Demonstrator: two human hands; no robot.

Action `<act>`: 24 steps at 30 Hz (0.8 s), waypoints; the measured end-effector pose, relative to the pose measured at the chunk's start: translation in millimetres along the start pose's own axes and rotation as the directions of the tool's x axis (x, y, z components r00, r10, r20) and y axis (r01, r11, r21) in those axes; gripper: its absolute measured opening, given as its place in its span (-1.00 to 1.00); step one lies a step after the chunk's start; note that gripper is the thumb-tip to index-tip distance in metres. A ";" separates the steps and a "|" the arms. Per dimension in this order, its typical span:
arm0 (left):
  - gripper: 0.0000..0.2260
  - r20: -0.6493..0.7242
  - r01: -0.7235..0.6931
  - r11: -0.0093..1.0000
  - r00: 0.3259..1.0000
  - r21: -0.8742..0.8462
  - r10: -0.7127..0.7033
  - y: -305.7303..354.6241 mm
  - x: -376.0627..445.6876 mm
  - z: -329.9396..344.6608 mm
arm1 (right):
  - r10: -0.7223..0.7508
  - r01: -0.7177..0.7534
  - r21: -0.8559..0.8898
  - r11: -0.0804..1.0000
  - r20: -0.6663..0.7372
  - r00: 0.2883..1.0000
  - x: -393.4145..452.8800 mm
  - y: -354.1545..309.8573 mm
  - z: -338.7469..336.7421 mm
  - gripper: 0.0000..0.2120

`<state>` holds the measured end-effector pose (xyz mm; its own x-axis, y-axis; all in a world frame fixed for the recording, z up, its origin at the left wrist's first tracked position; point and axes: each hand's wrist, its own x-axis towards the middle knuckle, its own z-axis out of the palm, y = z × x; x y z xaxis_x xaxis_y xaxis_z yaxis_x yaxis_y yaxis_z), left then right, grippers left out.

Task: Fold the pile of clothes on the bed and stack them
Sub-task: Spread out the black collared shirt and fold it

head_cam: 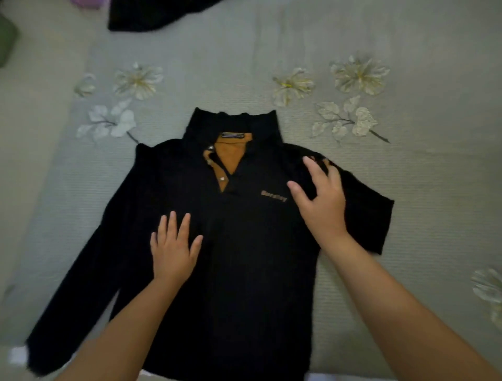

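Observation:
A black long-sleeved pullover (244,244) with an orange-lined collar and a small chest logo lies front-up and spread flat on the bed. Its left sleeve stretches down toward the lower left; its right sleeve is folded back on itself and ends short at the right. My left hand (172,248) rests flat on the chest, fingers straight and spread. My right hand (322,195) lies on the right shoulder with fingers spread and slightly bent, holding nothing.
The bed is covered by a grey-green sheet (407,190) printed with pale flowers. Another black garment (152,13) lies at the top edge. A green item (6,40) sits at the far left, and something pink (87,3) shows at the top left.

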<state>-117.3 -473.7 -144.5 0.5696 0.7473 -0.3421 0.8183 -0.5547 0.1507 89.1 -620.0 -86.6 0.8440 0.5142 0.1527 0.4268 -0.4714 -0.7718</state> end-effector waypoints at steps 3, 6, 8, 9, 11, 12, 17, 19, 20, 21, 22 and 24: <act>-0.51 -0.064 0.017 0.997 0.998 -0.081 -0.022 -73.8 11.7 -14.9 | -0.099 0.094 0.048 0.994 0.120 0.988 1.5 -57.8 86.9 -0.58; -0.42 -0.058 0.034 0.994 0.997 -0.104 -0.040 -133.0 21.2 -23.5 | -0.129 0.093 0.136 0.986 0.289 0.948 -5.4 -98.2 162.9 -0.56; -0.39 -0.059 0.013 0.991 0.998 -0.130 -0.021 -156.3 25.5 -26.7 | -0.055 -0.039 0.169 0.985 0.518 0.854 -13.9 -113.0 192.1 -0.50; -0.41 -0.055 0.000 0.988 0.998 -0.152 -0.008 -162.7 27.9 -27.5 | 0.000 -0.104 0.142 0.984 0.591 0.806 -19.0 -113.4 199.8 -0.49; -0.45 -0.057 -0.055 0.981 0.997 -0.187 0.045 -165.6 34.3 -27.8 | 0.069 -0.138 0.070 0.988 0.601 0.796 -29.1 -105.1 199.2 -0.50; -0.46 -0.062 -0.101 0.977 0.994 -0.189 0.091 -162.6 38.4 -28.1 | 0.103 -0.146 0.029 0.989 0.578 0.809 -33.2 -96.9 192.4 -0.52; -0.54 -0.144 -0.384 0.911 0.920 -0.152 0.364 -116.7 65.9 -24.9 | 0.319 -0.261 -0.215 0.941 0.307 0.897 -45.5 -32.5 118.8 -0.60; -0.56 -0.134 -0.458 0.882 0.887 -0.116 0.443 -90.4 75.9 -22.8 | 0.359 -0.289 -0.325 0.900 0.181 0.915 -47.5 -4.9 84.2 -0.60; -0.56 -0.102 -0.480 0.874 0.876 -0.080 0.472 -77.7 80.5 -21.0 | 0.397 -0.322 -0.382 0.866 0.136 0.908 -48.2 6.7 68.2 -0.57; -0.56 -0.070 -0.488 0.872 0.871 -0.030 0.485 -65.9 85.0 -19.2 | 0.434 -0.350 -0.434 0.830 0.108 0.894 -49.7 19.3 54.1 -0.53; -0.57 -0.052 -0.482 0.876 0.875 0.018 0.482 -55.2 89.0 -16.3 | 0.442 -0.351 -0.482 0.803 0.086 0.893 -51.8 31.0 43.0 -0.48; -0.55 0.007 -0.412 0.908 0.911 0.073 0.413 -35.8 95.3 -13.0 | 0.451 -0.360 -0.523 0.773 0.053 0.891 -55.4 52.2 27.6 -0.41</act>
<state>-91.3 -377.9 -170.5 0.8560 0.4492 -0.2560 0.5029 -0.8384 0.2103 55.7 -653.3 -152.3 0.9271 0.2841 -0.2446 0.1963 -0.9237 -0.3290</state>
